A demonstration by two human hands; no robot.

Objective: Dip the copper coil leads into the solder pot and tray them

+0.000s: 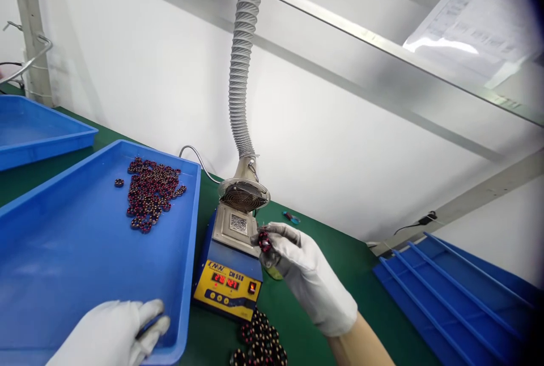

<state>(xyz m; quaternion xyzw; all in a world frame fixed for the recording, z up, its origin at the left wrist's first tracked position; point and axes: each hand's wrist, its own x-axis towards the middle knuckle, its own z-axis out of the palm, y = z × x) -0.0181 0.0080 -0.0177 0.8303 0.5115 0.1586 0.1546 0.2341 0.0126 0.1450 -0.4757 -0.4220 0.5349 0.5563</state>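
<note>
My right hand [304,269], in a white glove with darkened fingertips, pinches a small dark-red wire-wound ring coil [264,242]. It is beside the solder pot [232,264], a blue and yellow unit with a lit red display and a silvery square top. My left hand [117,329], also gloved in white, is over the near right part of a blue tray [85,252], its fingers apart and nothing seen in them. A pile of similar ring coils [153,190] lies in the tray's far part. More ring coils [261,340] lie on the green table in front of the pot.
A ribbed exhaust hose [244,60] with a round hood [244,193] hangs over the pot. Another blue tray [38,128] is at the far left; stacked blue trays [454,298] lean at the right. Behind my right hand is a small blue-handled tool [291,217].
</note>
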